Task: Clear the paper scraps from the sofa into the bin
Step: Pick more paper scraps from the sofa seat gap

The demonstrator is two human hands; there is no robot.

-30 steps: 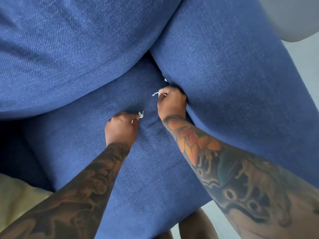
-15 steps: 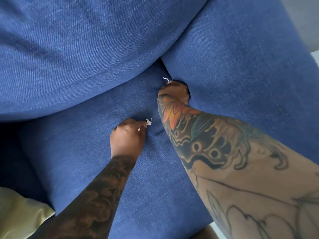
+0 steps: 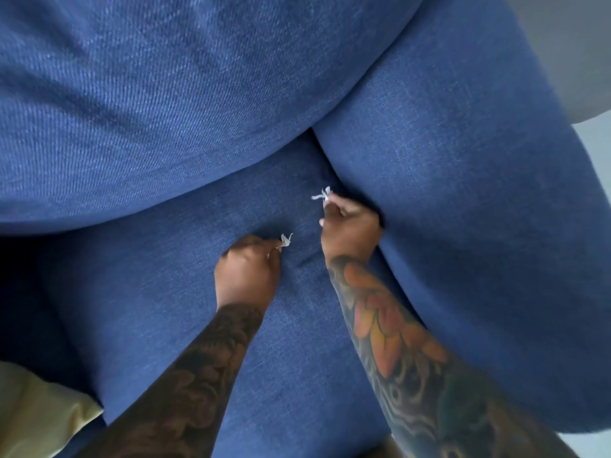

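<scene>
Head view, sofa: I see a blue denim-weave sofa (image 3: 165,325) filling nearly the whole picture, with the seat cushion in the middle, a back cushion bulging across 10 to 12 o'clock, and the arm of the sofa running from 1 to 4 o'clock.

Head view, left hand: my left hand (image 3: 246,272) sits just left of centre on the seat, knuckles up, its grip clenched around a small white paper scrap (image 3: 285,240) that pokes out at the fingertips toward 1 o'clock of the hand (only a tuft of it shows).

Head view, right hand: my right hand (image 3: 350,229) is just right of centre, pressed against the crease where the seat meets the sofa arm; its grip pinches a second paper scrap (image 3: 322,195), which sticks out at 11 o'clock of the hand, just above the seat fabric.

Head view, scraps relative to each other: the two scraps are near one another but apart, the right one higher in the picture.

Head view, forearms: both tattooed forearms come in from 6 to 7 o'clock and 5 o'clock.

Head view, edges: a pale yellow cushion (image 3: 39,418) lies at 8 o'clock, and a grey surface (image 3: 575,44) shows at 1 o'clock (too blurred for me to identify).
</scene>
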